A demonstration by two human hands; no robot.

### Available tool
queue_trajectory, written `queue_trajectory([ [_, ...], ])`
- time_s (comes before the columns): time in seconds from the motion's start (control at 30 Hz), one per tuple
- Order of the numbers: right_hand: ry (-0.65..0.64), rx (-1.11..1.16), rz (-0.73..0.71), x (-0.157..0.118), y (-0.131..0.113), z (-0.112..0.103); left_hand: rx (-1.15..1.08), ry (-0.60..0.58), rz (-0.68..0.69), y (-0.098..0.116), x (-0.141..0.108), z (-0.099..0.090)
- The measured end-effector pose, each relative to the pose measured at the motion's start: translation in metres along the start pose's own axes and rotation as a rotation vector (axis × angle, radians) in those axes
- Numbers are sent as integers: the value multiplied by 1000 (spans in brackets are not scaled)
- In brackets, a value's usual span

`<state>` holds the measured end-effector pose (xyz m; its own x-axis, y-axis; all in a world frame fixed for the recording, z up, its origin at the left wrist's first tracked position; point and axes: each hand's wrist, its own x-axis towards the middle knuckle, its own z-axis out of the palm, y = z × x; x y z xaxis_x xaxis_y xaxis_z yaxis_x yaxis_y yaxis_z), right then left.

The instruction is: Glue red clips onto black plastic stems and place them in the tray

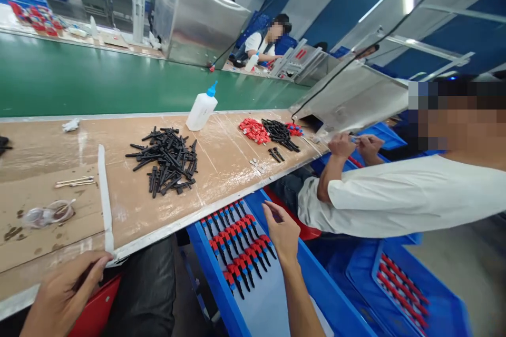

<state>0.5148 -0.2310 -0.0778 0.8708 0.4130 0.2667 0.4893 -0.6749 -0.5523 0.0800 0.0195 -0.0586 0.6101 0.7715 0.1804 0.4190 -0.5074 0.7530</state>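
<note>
The person's left hand [65, 292] is at the near left edge of the brown-covered workbench [221, 179], thumb and forefinger drawn close together at the near end of a white strip [104, 189]; one cannot tell whether they pinch anything. The right hand [285, 234] is over the right side of a blue crate [322, 276], its fingers bent and the gap to the thumb narrow; whether something small sits in that gap cannot be told.

In the crate, below the bench's near edge, black pieces with red and blue ends [242, 266] lie in slanting rows, left of the right hand; a heap of black stick-like parts [169, 160] lies on the bench, beyond the crate and to its left; a white squeeze bottle with a blue nozzle [201, 110] stands just behind the heap.

Cotton swabs [76, 182] and small clear cups [49, 214] lie left of the strip; farther right are a red heap [254, 131] and another black heap [279, 132], side by side; at right sits a co-worker in a white shirt [395, 195], both hands raised near the bench edge.
</note>
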Motion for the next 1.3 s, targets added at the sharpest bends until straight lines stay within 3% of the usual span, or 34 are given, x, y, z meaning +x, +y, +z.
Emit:
queue_trajectory([
  [0.13, -81, 117, -341, -15, -110, 29, -111, -100, -21, 11, -3, -5],
  [0.23, -212, 138, -568, -22, -163, 60, -183, -178, -82, 14, -13, -11],
  [0.33, -230, 114, -688, -23, -180, 87, -283, -240, -141, 16, -27, -18],
  [0.43, -164, 89, -730, -19, -176, 100, -383, -286, -202, 15, -39, -24],
  [0.57, -73, 90, -778, -19, -173, 92, -582, -329, -290, 8, -45, -21],
  [0.67, -40, 139, -816, -38, -192, 71, -867, -336, -407, 6, -42, -14],
  [0.73, -81, 191, -897, -61, -214, 58, -1075, -325, -483, 11, -36, -13],
  [0.83, -249, 274, -1194, -102, -254, 45, -1356, -282, -554, 23, -26, -16],
  [0.97, -411, 301, -1429, -143, -298, 54, -1469, -140, -620, 34, -18, -23],
  [1.03, -454, 362, -1445, -153, -311, 66, -1467, -5, -673, 32, -18, -26],
  [1.1, -494, 492, -1368, -157, -320, 81, -1476, 138, -687, 26, -19, -30],
  [1.2, -466, 592, -959, -152, -329, 104, -1517, 233, -673, 16, -19, -37],
  [1.3, -507, 564, -568, -140, -338, 125, -1598, 213, -672, 9, -16, -42],
])
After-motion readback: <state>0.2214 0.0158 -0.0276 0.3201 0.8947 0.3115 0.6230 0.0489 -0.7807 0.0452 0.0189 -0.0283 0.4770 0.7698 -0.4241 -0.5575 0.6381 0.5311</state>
